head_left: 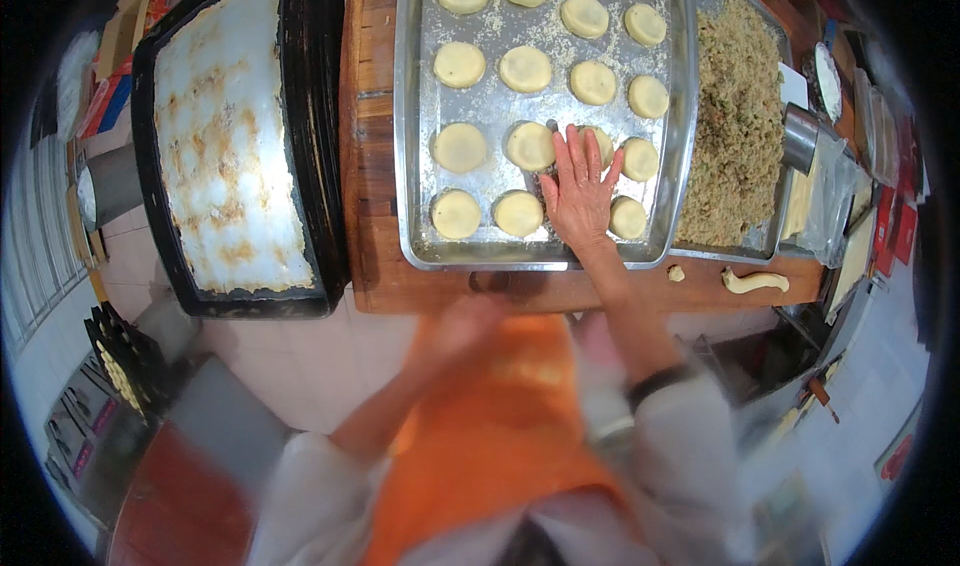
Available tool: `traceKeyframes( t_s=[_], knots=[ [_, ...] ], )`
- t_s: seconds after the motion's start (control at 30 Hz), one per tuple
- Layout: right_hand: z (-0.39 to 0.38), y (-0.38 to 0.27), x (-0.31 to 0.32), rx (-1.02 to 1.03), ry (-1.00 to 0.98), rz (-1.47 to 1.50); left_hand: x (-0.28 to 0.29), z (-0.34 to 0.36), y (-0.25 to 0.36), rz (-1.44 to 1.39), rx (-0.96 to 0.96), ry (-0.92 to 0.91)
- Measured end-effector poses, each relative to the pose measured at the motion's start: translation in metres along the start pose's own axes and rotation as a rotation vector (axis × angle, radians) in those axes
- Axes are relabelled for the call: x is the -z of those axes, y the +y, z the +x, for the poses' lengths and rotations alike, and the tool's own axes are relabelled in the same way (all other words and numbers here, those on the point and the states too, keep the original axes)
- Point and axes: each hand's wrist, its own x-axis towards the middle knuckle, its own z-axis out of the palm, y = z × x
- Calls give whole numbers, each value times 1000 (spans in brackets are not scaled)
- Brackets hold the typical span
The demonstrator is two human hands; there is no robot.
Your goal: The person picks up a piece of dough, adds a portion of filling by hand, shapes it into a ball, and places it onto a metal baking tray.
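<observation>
My right hand (582,201) lies palm down over a flat round pale dough piece (596,138) on a metal tray (426,106), its fingers stretched out and partly hiding that piece. Several similar discs sit in rough rows on the floury tray. My left hand (467,318) is a motion blur below the tray's front edge, by the wooden board (375,286), so its fingers cannot be made out. At the right, a second metal tray holds a crumbly brownish filling (735,126); a dough strip (755,282) and a small dough lump (676,273) rest in front of it.
Stacked black baking trays (318,146), the top one with a stained pale surface, stand at the left. A metal cylinder (800,136) and clear plastic bags (835,206) crowd the right side. A dark rack (125,361) is at the lower left, above a tiled floor (260,356).
</observation>
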Motion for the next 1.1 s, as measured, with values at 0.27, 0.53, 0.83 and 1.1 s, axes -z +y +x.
traceKeyframes(
  t_s=[0.27,0.53,0.83,1.1],
  knots=[
    [5,-1,0,10,-22,15,44,24,34,-51,-16,277],
    [0,15,26,-237,249,467,38,17,36,-32,-84,373],
    [-44,1,55,-247,-364,128,47,27,39,174,35,389],
    [-98,-12,136,-323,-522,511,74,81,2,612,216,303]
  ],
)
